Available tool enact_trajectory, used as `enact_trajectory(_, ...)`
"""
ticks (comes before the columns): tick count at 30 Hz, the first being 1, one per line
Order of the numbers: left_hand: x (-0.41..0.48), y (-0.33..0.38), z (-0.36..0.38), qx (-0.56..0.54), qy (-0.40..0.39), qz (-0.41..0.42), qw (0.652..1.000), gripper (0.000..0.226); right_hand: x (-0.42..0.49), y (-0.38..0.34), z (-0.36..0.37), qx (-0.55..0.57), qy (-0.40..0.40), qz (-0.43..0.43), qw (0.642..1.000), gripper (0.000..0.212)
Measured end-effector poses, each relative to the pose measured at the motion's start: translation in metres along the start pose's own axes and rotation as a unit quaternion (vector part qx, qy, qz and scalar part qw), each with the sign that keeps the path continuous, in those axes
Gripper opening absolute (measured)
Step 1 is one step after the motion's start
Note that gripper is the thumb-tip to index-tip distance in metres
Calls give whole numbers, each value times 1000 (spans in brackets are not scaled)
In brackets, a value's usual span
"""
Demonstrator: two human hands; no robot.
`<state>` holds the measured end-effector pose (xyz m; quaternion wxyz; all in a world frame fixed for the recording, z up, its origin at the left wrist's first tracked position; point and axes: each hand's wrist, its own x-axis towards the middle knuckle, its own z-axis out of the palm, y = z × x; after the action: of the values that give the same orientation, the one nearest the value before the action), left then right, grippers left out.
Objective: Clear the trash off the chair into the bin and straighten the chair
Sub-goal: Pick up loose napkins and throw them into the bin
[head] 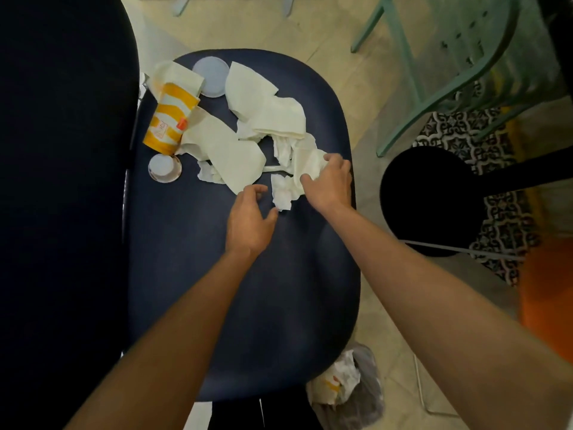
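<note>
A dark blue chair seat point(192, 274) carries litter at its far end. An orange-and-white paper cup point(169, 117) lies on its side at the far left, with a clear lid point(211, 76) behind it and a small sauce cup point(164, 167) in front. Several white napkins point(266, 103) are spread across the middle. My right hand point(328, 181) is closed on a crumpled napkin point(305, 164) at the seat's right edge. My left hand point(248, 218) hovers open just left of a small crumpled tissue point(282, 193). A thin white straw point(274, 167) lies partly under the napkins.
The chair's dark backrest point(62, 181) fills the left side. A bin with a clear bag point(356, 389) holding trash stands on the floor at the seat's near right. A round black stool point(431, 200) and a green metal chair point(449, 72) stand to the right.
</note>
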<state>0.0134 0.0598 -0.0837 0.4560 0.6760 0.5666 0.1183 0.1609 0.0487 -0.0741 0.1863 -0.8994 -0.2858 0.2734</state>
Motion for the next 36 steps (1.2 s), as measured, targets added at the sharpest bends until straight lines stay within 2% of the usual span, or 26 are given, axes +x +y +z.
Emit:
enact_trajectory(6,18,-1,10,5,-27,14,1000,41,20,2,20,56,-22,84,995,88)
enact_trajectory(9,20,-3,14,-6,-49,8,999,48,19,8,25,57,-14,98,993,93)
enact_trajectory(13,22,-2,15,-14,-56,-1,998,56,16,19,26,80,-11,126,989,79)
enact_trajectory(15,23,-1,15,-18,-59,-6,998,57,15,22,25,64,-6,107,992,72)
enact_trajectory(19,26,-1,16,-25,-65,0,998,58,16,9,22,35,-1,42,998,78)
enact_trajectory(22,27,-3,17,-25,-77,7,997,56,23,-8,26,31,-3,40,999,81)
enact_trajectory(29,30,-8,17,-38,-80,3,996,53,32,-16,34,-34,-2,68,997,69)
enact_trajectory(33,31,-2,14,-40,-59,-7,997,51,21,-5,28,10,64,71,995,44)
enact_trajectory(36,29,6,12,-43,-41,-9,998,47,2,7,20,49,117,14,992,42)
